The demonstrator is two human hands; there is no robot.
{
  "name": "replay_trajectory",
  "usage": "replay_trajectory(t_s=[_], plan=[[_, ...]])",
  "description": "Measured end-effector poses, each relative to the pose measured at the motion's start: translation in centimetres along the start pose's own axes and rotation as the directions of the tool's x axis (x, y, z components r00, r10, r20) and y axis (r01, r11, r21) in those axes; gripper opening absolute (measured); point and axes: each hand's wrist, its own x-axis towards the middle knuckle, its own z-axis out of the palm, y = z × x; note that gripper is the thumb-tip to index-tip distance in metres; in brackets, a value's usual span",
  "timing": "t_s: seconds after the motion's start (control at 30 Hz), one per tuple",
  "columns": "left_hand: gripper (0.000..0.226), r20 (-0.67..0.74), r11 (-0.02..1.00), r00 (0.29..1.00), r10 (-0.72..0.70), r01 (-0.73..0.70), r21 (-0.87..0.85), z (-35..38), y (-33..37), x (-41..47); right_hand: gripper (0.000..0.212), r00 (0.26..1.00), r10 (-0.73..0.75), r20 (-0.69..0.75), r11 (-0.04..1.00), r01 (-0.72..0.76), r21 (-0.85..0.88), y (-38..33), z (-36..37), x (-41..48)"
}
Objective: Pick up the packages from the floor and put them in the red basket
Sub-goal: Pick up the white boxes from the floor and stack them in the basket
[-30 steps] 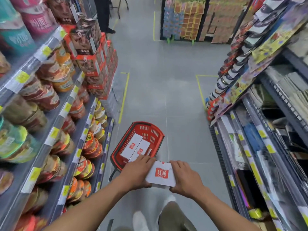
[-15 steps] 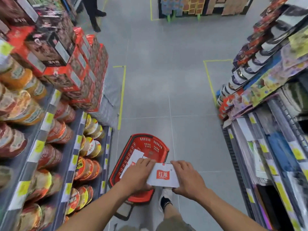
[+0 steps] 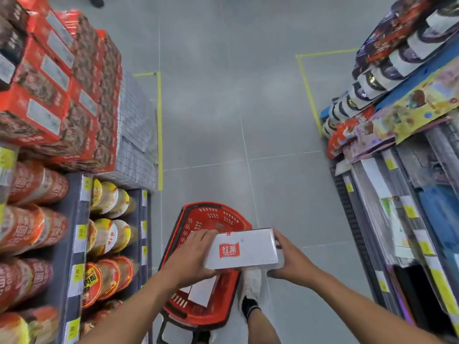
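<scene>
Left hand (image 3: 191, 256) and right hand (image 3: 290, 259) each grip one end of the white package (image 3: 242, 249), fingers curled round it. Package is held above the red basket (image 3: 213, 214), which stands on the floor (image 3: 211, 120).
</scene>
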Motion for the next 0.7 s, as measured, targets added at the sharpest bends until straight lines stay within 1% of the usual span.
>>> replay_trajectory(t_s=[0.1,0.17,0.27,0.3,0.4,0.47,0.53,0.57,0.6,0.67,0.7], plan=[[0.096,0.034,0.997,0.999,0.032,-0.03,-0.069,0.7,-2.2,1.2,0.111,1.0,-0.027,0.007,0.999,0.027,-0.035,0.7,0.4,1.6],[0.099,0.049,0.992,0.998,0.039,-0.033,-0.122,1.2,-3.8,1.8,0.103,0.999,-0.047,0.017,0.999,0.047,-0.006,0.7,0.9,2.9],[0.099,0.035,0.989,0.999,0.033,-0.027,-0.148,1.7,-5.9,2.6,0.088,1.0,-0.018,-0.019,0.999,0.019,0.041,0.5,1.7,4.5],[0.099,0.032,0.988,0.999,0.026,-0.021,-0.151,2.0,-6.6,2.9,0.086,0.999,-0.007,-0.04,0.999,0.009,0.038,0.5,2.0,5.1],[0.099,0.025,0.993,1.0,0.01,-0.007,-0.115,2.1,-8.0,3.7,0.088,0.993,0.019,-0.114,1.0,-0.019,-0.007,0.4,2.5,6.3],[0.101,0.029,0.996,0.998,-0.051,0.053,-0.07,2.1,-8.8,4.4,0.087,0.989,0.024,-0.147,0.998,-0.031,-0.046,-0.4,2.8,7.2],[0.092,0.032,0.991,0.995,-0.098,0.101,-0.083,2.0,-9.4,5.3,0.082,0.982,0.021,-0.185,0.995,-0.039,-0.091,-1.9,3.1,8.1],[0.086,0.042,0.987,0.994,-0.097,0.101,-0.124,2.0,-9.4,5.7,0.079,0.979,0.029,-0.203,0.994,-0.05,-0.101,-2.7,3.4,8.6],[0.08,0.059,0.973,0.994,-0.091,0.101,-0.205,1.9,-9.1,6.1,0.078,0.975,0.035,-0.218,0.991,-0.062,-0.115,-3.5,3.6,9.1],[0.074,0.123,0.897,0.984,-0.128,0.167,-0.41,1.8,-8.5,6.5,0.079,0.969,0.053,-0.24,0.983,-0.092,-0.156,-4.6,4.3,10.2],[0.072,0.15,0.855,0.976,-0.157,0.211,-0.475,1.7,-8.4,6.6,0.079,0.967,0.059,-0.247,0.98,-0.104,-0.17,-4.9,4.7,10.8]])
